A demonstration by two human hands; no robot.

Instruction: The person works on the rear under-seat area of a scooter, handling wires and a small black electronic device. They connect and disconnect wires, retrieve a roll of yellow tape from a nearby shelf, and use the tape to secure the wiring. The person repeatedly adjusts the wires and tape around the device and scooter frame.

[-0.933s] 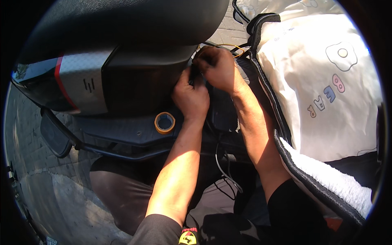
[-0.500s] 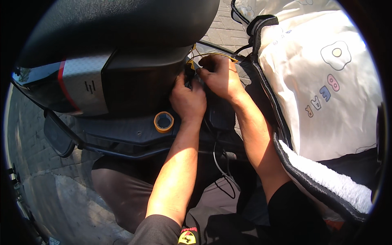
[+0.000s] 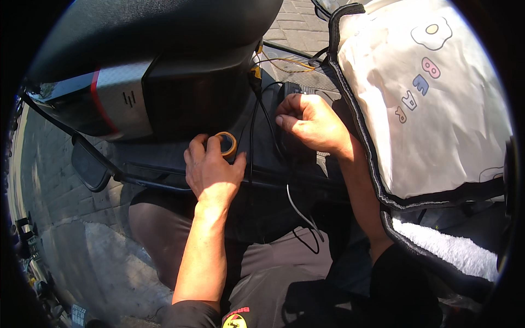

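Note:
My left hand [image 3: 210, 169] is over the roll of yellow tape [image 3: 234, 146] on the scooter's dark footboard. Its fingers are spread and reach the roll's near side; the roll lies flat. My right hand [image 3: 317, 123] is curled, with thumb and fingers drawn together; whatever may be pinched between them is too small to make out. Partly behind that hand sits a black box-shaped part [image 3: 295, 87]. A black cable [image 3: 264, 109] hangs between my hands from a yellow-and-black joint [image 3: 255, 74] beside the seat base.
The black seat [image 3: 164, 27] and its silver-and-red side panel [image 3: 123, 98] fill the upper left. A cream padded cover with cartoon print [image 3: 377, 120] takes up the right side. A loose grey cable [image 3: 298, 205] dangles above my lap. Paving [image 3: 301, 24] shows beyond.
My left hand has left the cable joint and moved down-left to the tape roll. My right hand has drawn back from the yellow wire toward me. The whole view has shifted slightly.

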